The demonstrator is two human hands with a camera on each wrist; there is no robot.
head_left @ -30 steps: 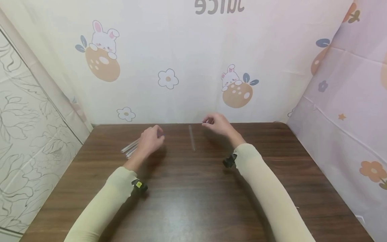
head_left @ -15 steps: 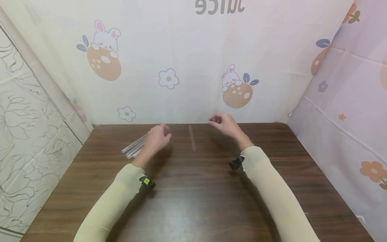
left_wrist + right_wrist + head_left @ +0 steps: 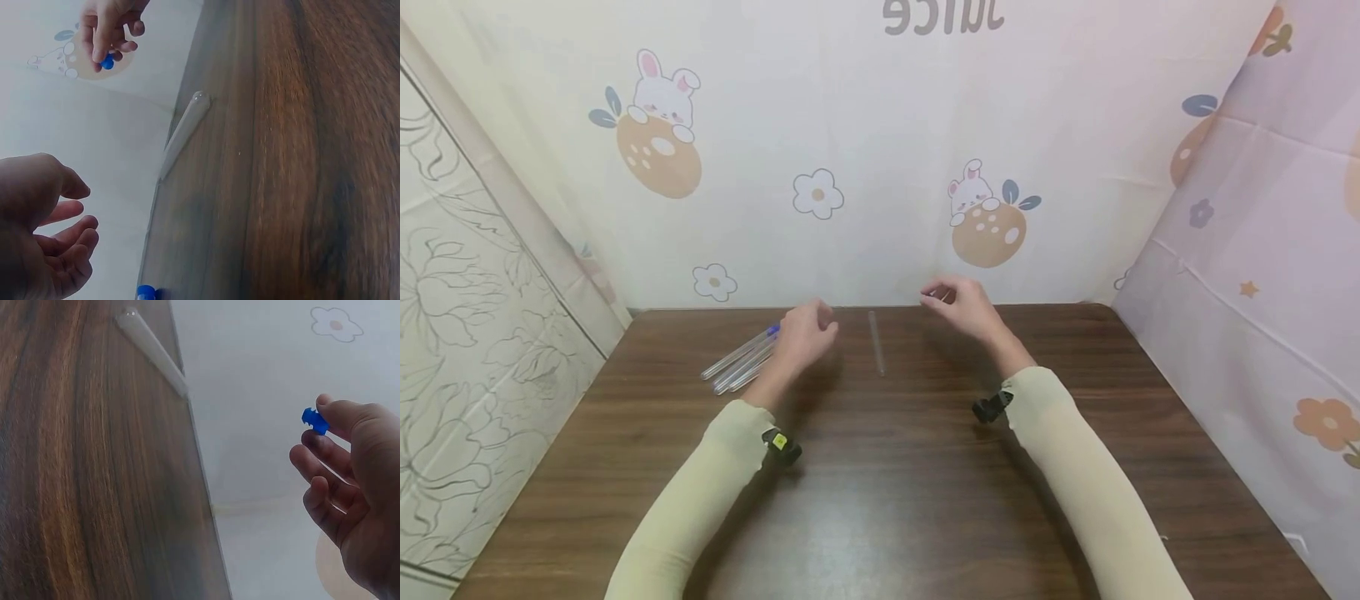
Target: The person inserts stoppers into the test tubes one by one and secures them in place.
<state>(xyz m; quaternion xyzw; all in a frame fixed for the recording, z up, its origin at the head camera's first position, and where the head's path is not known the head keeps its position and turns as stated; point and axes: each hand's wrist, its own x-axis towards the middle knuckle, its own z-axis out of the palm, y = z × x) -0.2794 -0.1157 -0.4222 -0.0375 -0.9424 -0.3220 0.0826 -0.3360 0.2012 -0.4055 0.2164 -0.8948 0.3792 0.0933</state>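
My right hand (image 3: 964, 308) hovers over the back of the table, right of centre. Between thumb and forefinger it pinches a small blue ribbed stopper (image 3: 316, 422). A clear test tube (image 3: 877, 343), with no stopper seen on it, lies on the wood between my two hands. My left hand (image 3: 806, 335) is raised left of that tube, its fingers loosely curled around nothing. Several more clear test tubes (image 3: 737, 360) lie side by side just left of it. One shows a blue stopper (image 3: 773, 330) at its far end; my hand hides some of the others.
The dark wooden table (image 3: 880, 500) ends at a pale printed curtain (image 3: 887, 117) behind my hands. Another printed curtain (image 3: 1240, 333) hangs along the right side. A panel with line-drawn flowers (image 3: 460, 333) stands at the left.
My left hand has moved right, away from the group of tubes, uncovering more of them and a blue stopper. My right hand has shifted slightly right. The middle tube has stayed put.
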